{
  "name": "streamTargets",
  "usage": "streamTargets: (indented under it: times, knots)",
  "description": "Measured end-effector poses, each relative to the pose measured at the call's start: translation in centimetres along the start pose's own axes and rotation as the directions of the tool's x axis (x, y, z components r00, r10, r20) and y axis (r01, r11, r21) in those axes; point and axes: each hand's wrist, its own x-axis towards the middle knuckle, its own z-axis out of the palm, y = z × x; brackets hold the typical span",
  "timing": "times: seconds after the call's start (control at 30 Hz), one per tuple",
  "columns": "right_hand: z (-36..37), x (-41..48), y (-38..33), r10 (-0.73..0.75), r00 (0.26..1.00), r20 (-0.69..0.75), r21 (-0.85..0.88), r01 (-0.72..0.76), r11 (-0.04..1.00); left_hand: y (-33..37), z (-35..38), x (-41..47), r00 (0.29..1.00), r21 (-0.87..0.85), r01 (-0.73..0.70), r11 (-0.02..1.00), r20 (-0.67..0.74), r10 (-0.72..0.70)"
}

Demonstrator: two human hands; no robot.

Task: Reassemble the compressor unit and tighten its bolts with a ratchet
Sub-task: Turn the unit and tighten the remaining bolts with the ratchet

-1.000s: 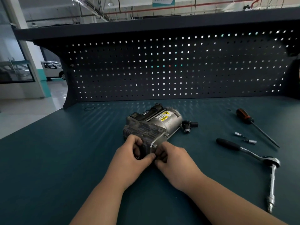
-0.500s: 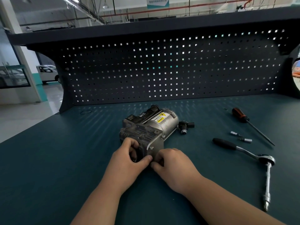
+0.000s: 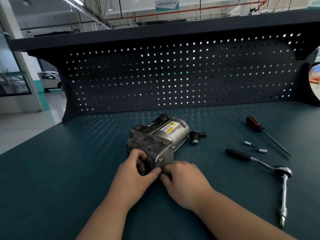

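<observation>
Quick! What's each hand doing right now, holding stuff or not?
Left hand: grips the near end of the compressor unit.
Right hand: fingers curled at the unit's near corner; cannot tell what they hold.

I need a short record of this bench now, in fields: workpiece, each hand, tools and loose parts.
workpiece: compressor unit, lying on the workbench
left hand: grips the unit's near end
right hand: curled at the unit's near lower corner; what it holds is hidden
ratchet: right of the unit, extension attached, untouched
other tools: screwdriver, two small sockets, beyond the ratchet
loose part: black fitting beside the unit's right side
</observation>
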Motion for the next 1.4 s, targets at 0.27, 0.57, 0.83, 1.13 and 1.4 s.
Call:
streamTargets:
  times: [0.27, 0.57, 0.83, 1.13, 1.4]
  knots:
    - [-0.4, 0.0, -0.3, 0.066, 0.995, 0.077, 0.009, -0.067, 0.998, 0.1, 0.0, -0.2, 0.999, 0.001, -0.006, 1.000, -0.036, 0.006]
    - [-2.3, -0.5, 0.2, 0.048, 0.996, 0.073, -0.161, -0.036, 0.986, 1.9, 0.5, -1.0, 0.986, 0.123, 0.016, 0.992, -0.169, 0.005]
    - [-11.4, -2.8, 13.7, 0.572, 0.813, 0.104, -0.427, -0.484, 0.764, 5.0, 3.3, -2.1, 0.991, 0.306, 0.004, 0.952, -0.126, 0.036]
    - [-10.8, -3.0, 16.0, 0.623, 0.775, 0.104, 0.146, -0.631, 0.762, 7.7, 6.7, -2.9, 0.935, 0.527, -0.140, 0.838, -0.208, 0.287]
    - [-7.7, -1.4, 14.1, 0.588, 0.807, 0.058, 0.829, -0.367, 0.422, 6.6, 7.3, 0.8, 0.917, 0.543, -0.367, 0.756, 0.075, 0.391]
